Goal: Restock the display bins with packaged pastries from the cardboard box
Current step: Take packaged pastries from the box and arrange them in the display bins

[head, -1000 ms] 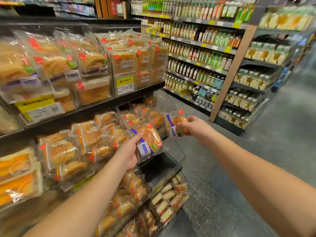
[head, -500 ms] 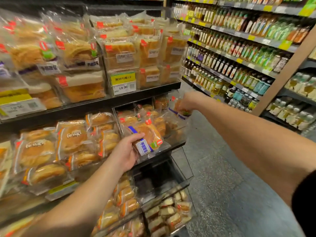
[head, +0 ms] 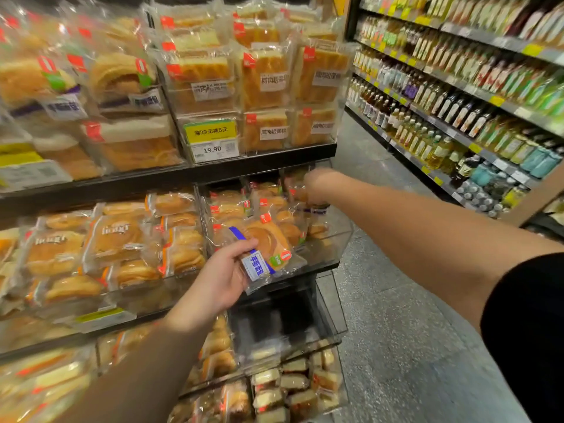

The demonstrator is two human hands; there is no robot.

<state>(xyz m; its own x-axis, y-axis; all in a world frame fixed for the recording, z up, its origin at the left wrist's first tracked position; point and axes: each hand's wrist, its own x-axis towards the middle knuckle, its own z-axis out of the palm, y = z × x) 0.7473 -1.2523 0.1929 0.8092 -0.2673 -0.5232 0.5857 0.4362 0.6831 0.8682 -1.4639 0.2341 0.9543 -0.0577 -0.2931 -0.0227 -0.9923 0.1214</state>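
From the head view, my left hand (head: 218,285) holds a packaged pastry (head: 265,248) in front of the clear display bin (head: 332,239) on the middle shelf, fingers clamped on its lower corner. It is a round golden swirl in clear wrap, with a blue stripe, white label and red sticker. My right hand (head: 316,186) reaches into the bin's back, gripping a second pastry pack (head: 297,193), blurred.

The left hand (head: 218,282) reaches up from 7 o'clock, forearm bare, thumb on top and fingers curled under what it grips. The right arm stretches in from 3 o'clock towards 12, dark sleeve at the elbow; the right hand (head: 316,186) is blurred, its fingers curled downward.
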